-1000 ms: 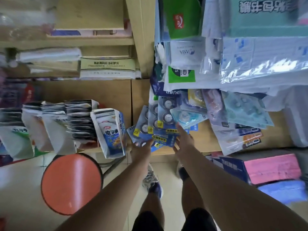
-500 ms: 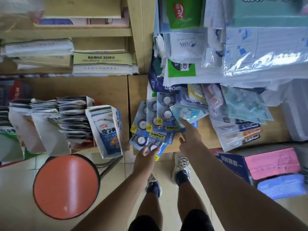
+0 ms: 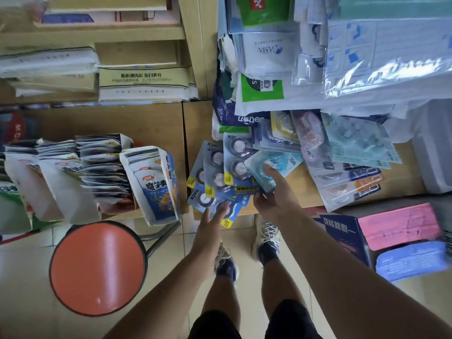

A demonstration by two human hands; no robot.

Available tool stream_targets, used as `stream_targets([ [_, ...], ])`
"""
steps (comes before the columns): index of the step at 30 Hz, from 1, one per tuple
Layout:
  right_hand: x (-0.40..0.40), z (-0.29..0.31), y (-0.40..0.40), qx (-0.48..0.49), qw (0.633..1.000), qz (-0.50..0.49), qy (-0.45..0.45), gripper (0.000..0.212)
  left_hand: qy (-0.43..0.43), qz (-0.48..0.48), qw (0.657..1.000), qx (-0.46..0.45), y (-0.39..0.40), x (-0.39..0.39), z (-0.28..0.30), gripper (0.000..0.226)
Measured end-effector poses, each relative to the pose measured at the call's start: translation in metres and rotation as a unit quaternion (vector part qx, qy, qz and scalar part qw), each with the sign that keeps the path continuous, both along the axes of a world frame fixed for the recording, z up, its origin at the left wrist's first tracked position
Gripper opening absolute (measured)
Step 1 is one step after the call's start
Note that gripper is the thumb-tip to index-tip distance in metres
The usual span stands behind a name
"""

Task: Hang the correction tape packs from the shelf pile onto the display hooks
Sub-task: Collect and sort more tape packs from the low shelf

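Note:
A pile of correction tape packs (image 3: 230,165) lies fanned out on the wooden shelf (image 3: 308,189), most of them dark blue cards with round tape reels. My right hand (image 3: 274,194) pinches a light blue pack marked 30m (image 3: 281,162), index finger on top and thumb below its near edge. My left hand (image 3: 211,223) reaches in with straight fingers resting on the lowest dark blue pack (image 3: 204,200), which overhangs the shelf edge. I cannot make out any display hooks.
More blister packs (image 3: 352,148) lie to the right on the shelf, under hanging plastic bags (image 3: 367,64). Snack boxes (image 3: 156,182) stand on the left shelf. An orange stool (image 3: 97,267) sits on the floor at left; pink and blue stacks (image 3: 401,228) lie at right.
My right hand has moved from the pile's near edge up onto the light blue pack and pinched it. My left hand has slid forward onto the lowest dark blue pack.

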State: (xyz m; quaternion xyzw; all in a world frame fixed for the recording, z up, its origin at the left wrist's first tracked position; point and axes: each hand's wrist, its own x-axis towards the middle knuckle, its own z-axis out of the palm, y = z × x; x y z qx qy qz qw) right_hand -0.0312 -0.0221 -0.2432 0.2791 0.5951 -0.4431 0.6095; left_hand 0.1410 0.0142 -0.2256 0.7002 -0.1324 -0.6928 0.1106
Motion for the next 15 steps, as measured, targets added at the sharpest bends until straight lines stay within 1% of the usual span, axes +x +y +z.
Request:
stream_targets([
  [1,0.001,0.000,0.011,-0.008,1.000,0.008,-0.006,0.055,0.011,0.017,1.000,0.006,-0.001,0.000,0.003,0.118],
  [2,0.001,0.000,0.023,-0.015,1.000,0.022,-0.013,0.062,0.023,0.035,0.999,0.009,0.000,0.001,0.005,0.107],
  [3,0.001,0.001,0.033,-0.021,0.999,0.039,-0.021,0.068,0.025,0.052,0.998,0.008,0.000,0.003,0.006,0.089],
  [4,0.001,0.002,0.041,-0.027,0.998,0.057,-0.028,0.069,0.012,0.070,0.997,0.006,0.000,0.006,0.003,0.074],
  [5,0.000,0.004,0.048,-0.033,0.996,0.072,-0.035,0.066,-0.015,0.080,0.997,-0.004,0.000,0.009,0.002,0.063],
  [6,-0.001,0.007,0.053,-0.036,0.995,0.088,-0.035,0.061,-0.053,0.083,0.995,-0.018,-0.001,0.011,0.000,0.057],
  [7,-0.001,0.009,0.056,-0.037,0.993,0.104,-0.031,0.058,-0.083,0.081,0.993,-0.038,-0.003,0.013,0.001,0.056],
  [8,0.000,0.010,0.058,-0.040,0.992,0.119,-0.023,0.060,-0.101,0.078,0.990,-0.055,-0.005,0.013,-0.001,0.057],
  [10,0.001,0.010,0.060,-0.057,0.989,0.137,-0.002,0.069,-0.106,0.064,0.990,-0.073,-0.010,0.009,0.006,0.065],
  [12,0.002,0.012,0.060,-0.075,0.989,0.128,0.014,0.065,-0.104,0.024,0.991,-0.080,-0.012,0.006,0.007,0.079],
  [13,0.002,0.014,0.060,-0.081,0.989,0.123,0.016,0.062,-0.101,0.010,0.992,-0.080,-0.010,0.004,0.008,0.080],
  [15,0.002,0.019,0.062,-0.095,0.986,0.136,0.013,0.055,-0.104,-0.011,0.992,-0.069,-0.003,0.003,0.010,0.064],
])
